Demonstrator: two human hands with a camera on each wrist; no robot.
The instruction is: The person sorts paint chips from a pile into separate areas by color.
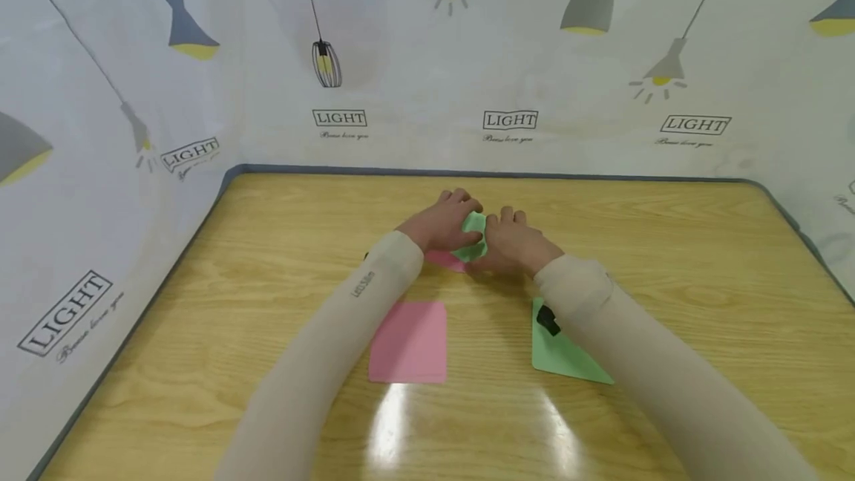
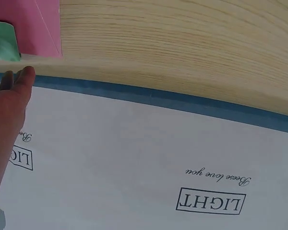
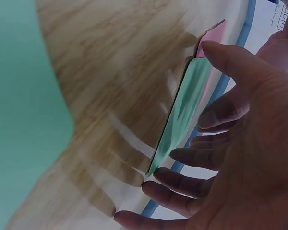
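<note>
A small thin green sheet (image 1: 474, 237) lies between the two hands, over a pink sheet (image 1: 444, 260) that sticks out at its left. My left hand (image 1: 446, 223) is at its left side, with the thumb along the green surface. From the right, my right hand (image 1: 510, 240) reaches its other edge. Up close in the right wrist view, the right hand (image 3: 240, 153) has its fingers spread, with the thumb at the end of the green sheet (image 3: 180, 112) and the fingertips low by the table. In the left wrist view, straight fingers of the left hand (image 2: 12, 96) stand near the green corner (image 2: 4, 42).
Nearer the body, a pink square (image 1: 409, 344) lies flat, partly under the left sleeve. A green square (image 1: 566, 351) lies at the right, partly covered by the right sleeve. The wooden table (image 1: 641, 221) ends at a grey-blue edge and a lamp-printed white curtain (image 1: 427, 58).
</note>
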